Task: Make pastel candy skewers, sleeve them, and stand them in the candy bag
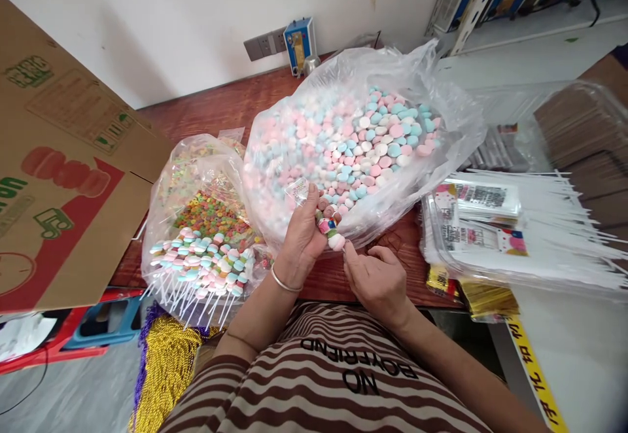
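"Candies (336, 241) are what the fingers hold, yes?"

"Yes, a short row of them, closed in the left hand (305, 233). They lie at the palm side of that grip, sticking out toward the other hand."

"And the right hand (379, 282)?"

"Its fingers are curled, with the tips right beside the pale candy at the near end. Whether they pinch a stick, I cannot tell."

"Why hold them so?"

"Probably the left steadies the row and leaves that near end free for the right."

"What lies around?"

"Just beyond, a big clear bag (458, 119) of pastel sweets (377, 132), likely opened toward the person for easy reach. Left of it, a smaller bag (164, 188) with coloured rings (210, 217), and candy sticks (206, 259) laid together across its front, tails toward the person, perhaps to keep them tidy. Farther right, white sticks (549, 201) fan out over a clear tray (436, 250)."
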`<state>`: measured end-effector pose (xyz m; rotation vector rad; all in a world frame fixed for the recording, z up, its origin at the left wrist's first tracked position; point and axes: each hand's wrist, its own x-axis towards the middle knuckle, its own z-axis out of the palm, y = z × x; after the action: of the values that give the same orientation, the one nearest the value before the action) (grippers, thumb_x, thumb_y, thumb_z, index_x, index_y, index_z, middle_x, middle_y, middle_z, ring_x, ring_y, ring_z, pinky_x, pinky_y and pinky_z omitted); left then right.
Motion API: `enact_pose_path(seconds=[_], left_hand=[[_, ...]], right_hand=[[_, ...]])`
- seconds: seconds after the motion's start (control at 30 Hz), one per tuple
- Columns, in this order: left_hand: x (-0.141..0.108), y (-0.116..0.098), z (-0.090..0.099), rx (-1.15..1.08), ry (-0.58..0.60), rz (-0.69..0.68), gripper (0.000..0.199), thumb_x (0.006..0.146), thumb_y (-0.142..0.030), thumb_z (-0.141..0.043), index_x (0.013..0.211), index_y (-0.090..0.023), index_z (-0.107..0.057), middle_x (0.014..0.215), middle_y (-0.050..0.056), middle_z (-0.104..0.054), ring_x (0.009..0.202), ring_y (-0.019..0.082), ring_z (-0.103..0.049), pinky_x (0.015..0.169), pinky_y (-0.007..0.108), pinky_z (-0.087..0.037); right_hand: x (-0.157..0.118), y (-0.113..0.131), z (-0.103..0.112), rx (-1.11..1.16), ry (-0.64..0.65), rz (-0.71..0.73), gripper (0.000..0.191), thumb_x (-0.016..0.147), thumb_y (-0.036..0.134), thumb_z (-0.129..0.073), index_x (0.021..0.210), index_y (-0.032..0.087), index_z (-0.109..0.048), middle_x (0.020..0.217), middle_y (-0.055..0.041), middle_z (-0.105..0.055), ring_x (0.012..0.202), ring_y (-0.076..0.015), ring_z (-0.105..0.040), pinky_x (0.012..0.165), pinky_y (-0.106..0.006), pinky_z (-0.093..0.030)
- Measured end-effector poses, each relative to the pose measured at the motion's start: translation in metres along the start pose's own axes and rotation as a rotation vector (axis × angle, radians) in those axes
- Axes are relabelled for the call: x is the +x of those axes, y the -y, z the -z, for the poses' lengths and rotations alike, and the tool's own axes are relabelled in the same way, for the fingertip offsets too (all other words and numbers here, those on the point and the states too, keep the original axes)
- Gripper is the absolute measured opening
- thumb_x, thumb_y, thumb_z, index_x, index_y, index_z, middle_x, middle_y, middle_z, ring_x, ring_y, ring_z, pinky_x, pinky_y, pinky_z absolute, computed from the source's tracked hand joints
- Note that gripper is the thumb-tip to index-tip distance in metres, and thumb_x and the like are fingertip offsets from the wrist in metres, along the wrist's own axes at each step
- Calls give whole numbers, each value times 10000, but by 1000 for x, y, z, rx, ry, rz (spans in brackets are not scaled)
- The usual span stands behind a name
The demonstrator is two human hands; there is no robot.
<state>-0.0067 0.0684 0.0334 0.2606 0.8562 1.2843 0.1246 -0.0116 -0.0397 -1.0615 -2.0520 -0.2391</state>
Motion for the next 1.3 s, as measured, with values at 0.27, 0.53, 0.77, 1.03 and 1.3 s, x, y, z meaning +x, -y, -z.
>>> enact_pose_path(seconds=[0.27,0.53,0.77,1.03,1.3], left_hand=[[-15,11,0,33,53,-29,381,801,-463,-817,934,-163,-622,726,-54,-543,640,60,-574,709,225,-538],[-18,3,15,136,338,43,410,701,-294,-836,1083,-229,-700,1019,46,-703,1016,247,-708,899,406,-575],[-17,9,24,240,278,24,381,686,-285,-902,995,-190,-701,1041,50,-726,966,219,-727,780,314,-566],[-21,28,20,336,155,-118,619,612,-262,-955,1134,-208,-627,1149,69,-705,982,196,-732,841,289,-554],[-24,32,39,716,45,-574,342,760,-197,-845,1069,-258,-713,1136,49,-701,1016,187,-718,983,312,-523]], right_hand=[[15,7,6,715,148,-547,312,1034,340,-466,889,183,-693,624,-8,-611,560,-139,-519,586,-290,-408],[21,10,14,1929,189,-1174,260,899,457,-665,854,203,-633,475,143,-308,355,-43,-148,428,-226,-348],[9,3,8,1238,236,-881,279,987,430,-544,857,199,-633,621,22,-608,458,-104,-454,482,-255,-339],[6,-3,-2,149,-11,-367,247,1007,188,-487,813,193,-639,633,-26,-660,567,-161,-545,602,-303,-348],[6,-1,2,350,57,-562,216,1010,257,-488,849,212,-625,651,-1,-658,559,-140,-591,560,-250,-383]])
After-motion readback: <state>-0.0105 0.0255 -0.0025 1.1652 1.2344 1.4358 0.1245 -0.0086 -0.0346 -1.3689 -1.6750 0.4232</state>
